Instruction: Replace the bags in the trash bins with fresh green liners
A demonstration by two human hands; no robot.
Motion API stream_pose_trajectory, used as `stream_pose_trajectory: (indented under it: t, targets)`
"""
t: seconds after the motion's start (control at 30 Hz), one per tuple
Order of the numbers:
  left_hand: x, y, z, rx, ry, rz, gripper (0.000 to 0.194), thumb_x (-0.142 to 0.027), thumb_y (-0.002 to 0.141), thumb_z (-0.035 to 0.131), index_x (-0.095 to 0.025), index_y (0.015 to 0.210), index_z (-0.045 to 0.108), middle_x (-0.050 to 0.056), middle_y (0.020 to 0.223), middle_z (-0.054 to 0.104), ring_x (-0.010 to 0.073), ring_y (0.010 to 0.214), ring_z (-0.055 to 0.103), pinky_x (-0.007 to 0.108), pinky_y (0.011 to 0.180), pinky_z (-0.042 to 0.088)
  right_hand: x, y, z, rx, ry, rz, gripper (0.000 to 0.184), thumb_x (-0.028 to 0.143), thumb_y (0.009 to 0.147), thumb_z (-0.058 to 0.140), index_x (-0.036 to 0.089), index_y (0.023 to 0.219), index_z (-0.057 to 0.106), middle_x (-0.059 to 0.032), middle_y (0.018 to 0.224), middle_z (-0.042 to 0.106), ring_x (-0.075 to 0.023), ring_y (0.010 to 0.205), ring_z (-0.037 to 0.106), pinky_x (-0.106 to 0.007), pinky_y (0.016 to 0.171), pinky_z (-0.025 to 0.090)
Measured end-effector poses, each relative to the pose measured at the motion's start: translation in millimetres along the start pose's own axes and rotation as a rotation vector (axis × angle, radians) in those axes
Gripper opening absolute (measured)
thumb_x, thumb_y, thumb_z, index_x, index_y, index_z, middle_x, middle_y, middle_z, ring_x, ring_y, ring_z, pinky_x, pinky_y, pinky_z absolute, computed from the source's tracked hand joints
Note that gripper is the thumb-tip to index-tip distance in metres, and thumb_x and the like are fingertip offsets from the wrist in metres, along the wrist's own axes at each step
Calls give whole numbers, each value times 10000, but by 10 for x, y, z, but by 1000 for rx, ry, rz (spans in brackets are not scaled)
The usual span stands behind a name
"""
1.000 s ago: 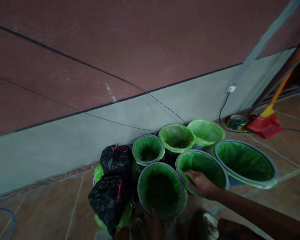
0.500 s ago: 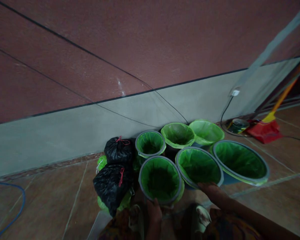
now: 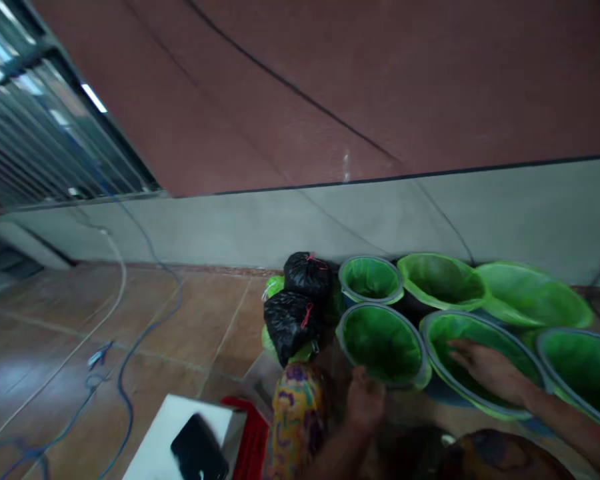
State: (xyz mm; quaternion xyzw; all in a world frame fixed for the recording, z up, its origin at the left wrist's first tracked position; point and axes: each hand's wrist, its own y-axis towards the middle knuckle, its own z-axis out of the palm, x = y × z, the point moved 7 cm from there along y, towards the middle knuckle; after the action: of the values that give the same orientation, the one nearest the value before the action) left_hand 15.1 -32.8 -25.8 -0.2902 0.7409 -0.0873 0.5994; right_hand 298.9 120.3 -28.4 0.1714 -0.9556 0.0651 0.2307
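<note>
Several waste bins with green liner bags stand in two rows against the wall. My left hand (image 3: 366, 400) is blurred at the near rim of the front left bin (image 3: 423, 373); its fingers look curled, but whether they grip the rim is unclear. My right hand (image 3: 485, 367) reaches over the middle front bin (image 3: 535, 363) with its fingers stretched out and nothing visible in them. Right of that stands another lined bin (image 3: 580, 340), cut off by the frame. Behind are a smaller lined bin (image 3: 373, 277) and two with bright liners (image 3: 440, 280) (image 3: 535, 290).
Tied black bags (image 3: 291, 323) lie left of the bins. Nearer me, a dark phone (image 3: 200, 448) rests on a white box (image 3: 155, 433) beside a red crate (image 3: 250, 443). A blue hose (image 3: 125, 373) and a pale cable (image 3: 100, 320) cross the tiled floor.
The view has swung left, bringing the box, phone and barred window into sight. My right hand has moved from the middle bin's near rim to over its opening.
</note>
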Motion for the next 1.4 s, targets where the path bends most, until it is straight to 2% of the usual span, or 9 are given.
stream_pose_trajectory:
  t: [0.1, 0.2, 0.37, 0.5, 0.6, 0.77, 0.93, 1.13, 1.4]
  targets:
    - [-260, -598, -306, 279, -206, 174, 331, -279, 771, 628, -175, 1084, 652, 76, 1032, 705, 191, 882, 656, 303, 788, 519, 929, 319, -95, 6, 123, -117, 380, 405, 850, 467, 169, 1043, 694, -223, 1075, 697, -303, 916, 687, -425, 818, 496]
    - [-245, -1111, -982, 305, -459, 165, 344, -374, 779, 646, -186, 1066, 660, 48, 950, 705, 139, 757, 633, 270, 717, 486, 2227, 420, 1, 69, 199, -257, 367, 406, 865, 458, 178, 1049, 678, -168, 1102, 700, -284, 972, 671, -396, 870, 492]
    - [731, -1646, -2327, -279, -724, -44, 315, -378, 643, 745, -158, 842, 640, 10, 705, 658, 93, 550, 548, 223, 549, 390, 4444, -37, 692, 308, 308, -604, 344, 305, 887, 416, 168, 1099, 650, -107, 1119, 698, -219, 1005, 650, -329, 894, 469]
    - [1708, -1949, -2745, -515, -794, -174, 336, -336, 527, 773, -153, 757, 612, -41, 544, 556, 67, 449, 446, 209, 471, 280, 5339, -577, 1664, 482, 224, -647, 320, 209, 874, 418, 142, 1087, 647, -124, 1096, 699, -220, 1044, 629, -300, 905, 434]
    - [2123, -2080, -2760, -552, -779, -257, 327, -322, 548, 737, -156, 803, 617, -22, 585, 585, 99, 488, 502, 219, 479, 292, 5367, -850, 2342, 532, 191, -478, 351, 200, 898, 405, 93, 1172, 596, -176, 1184, 651, -231, 1120, 591, -296, 943, 397]
    - [2251, -2073, -2761, -582, -800, -297, 388, -234, 591, 689, -165, 965, 616, 30, 753, 658, 132, 587, 560, 255, 548, 388, 4954, -1104, 3005, 684, 199, -122, 297, 156, 911, 356, 98, 932, 646, -183, 1043, 680, -234, 1024, 618, -307, 878, 404]
    - [2300, -1898, -2886, -659, -876, -335, 722, -209, 562, 726, -153, 1244, 495, 92, 921, 701, 190, 692, 624, 281, 589, 438, 4925, -1171, 3102, 753, 252, -15, 280, 125, 880, 394, 147, 679, 587, -131, 866, 681, -220, 927, 633, -292, 787, 424]
    - [2359, -1734, -2927, -667, -839, -292, 853, -211, 573, 721, -74, 1342, 377, 108, 878, 714, 201, 677, 634, 296, 613, 458, 4939, -1385, 3079, 902, 499, 244, 269, 218, 940, 317, 160, 873, 571, -55, 788, 658, -123, 595, 619, -227, 539, 428]
    - [2346, -1691, -2847, -612, -947, -276, 514, -175, 571, 680, -154, 1076, 582, 14, 665, 655, 137, 545, 559, 245, 531, 366, 4912, -1443, 3095, 956, 828, 415, 169, 233, 927, 414, 156, 863, 551, -8, 645, 615, -90, 516, 583, -182, 491, 411]
